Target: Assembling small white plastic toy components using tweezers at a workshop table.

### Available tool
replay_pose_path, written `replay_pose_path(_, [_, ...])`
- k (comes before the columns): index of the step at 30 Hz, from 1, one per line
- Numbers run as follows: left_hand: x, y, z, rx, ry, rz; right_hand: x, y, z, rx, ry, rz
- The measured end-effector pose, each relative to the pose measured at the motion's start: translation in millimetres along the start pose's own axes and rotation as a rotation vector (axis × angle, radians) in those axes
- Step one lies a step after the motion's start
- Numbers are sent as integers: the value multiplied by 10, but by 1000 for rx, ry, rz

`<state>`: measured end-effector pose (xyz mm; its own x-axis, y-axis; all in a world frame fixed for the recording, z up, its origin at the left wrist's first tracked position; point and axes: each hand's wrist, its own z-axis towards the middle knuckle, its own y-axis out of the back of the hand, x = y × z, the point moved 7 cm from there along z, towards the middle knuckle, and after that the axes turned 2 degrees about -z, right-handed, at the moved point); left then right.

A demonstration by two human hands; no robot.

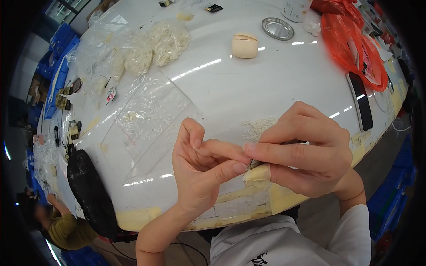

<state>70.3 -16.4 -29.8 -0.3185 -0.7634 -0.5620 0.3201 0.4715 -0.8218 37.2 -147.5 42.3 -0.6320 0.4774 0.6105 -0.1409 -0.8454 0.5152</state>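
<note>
Near the table's front edge, my left hand (199, 166) and my right hand (306, 150) meet fingertip to fingertip. My left thumb and forefinger pinch a tiny piece, mostly hidden between them. Yellowish tape (257, 174) wraps my right thumb, which closes with the fingers at the same spot. A thin, dark metallic sliver (254, 163) shows between the fingertips; its kind is too small to make out. Just beyond my right fingers lies a heap of small white pieces (257, 127), partly covered by that hand.
Left of my hands lies a clear plastic sheet (151, 119) with scattered white bits. Bags of pale pieces (168, 42) stand behind it. A cream case (244, 46), round metal lid (278, 29), red bag (341, 40) and phone (360, 102) lie farther off. A black bag (91, 190) sits left, near another person (66, 226).
</note>
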Motion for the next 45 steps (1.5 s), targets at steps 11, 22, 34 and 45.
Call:
replay_pose_path(11, [15,14,-17,-66,10,1,-5,-17,23,-7,14,-65])
replay_pose_path(22, [-56,-25,-25,-94,19,-29,-39,26,29,-10,-37,2])
replay_pose_path(34, [-33,20,-35,-78,14,16,-79,-8,-20,-16,-49,6])
replay_pose_path(45, [-51,22,-64,-96,-40,200,-69,-34,-54,-5,-25,-27])
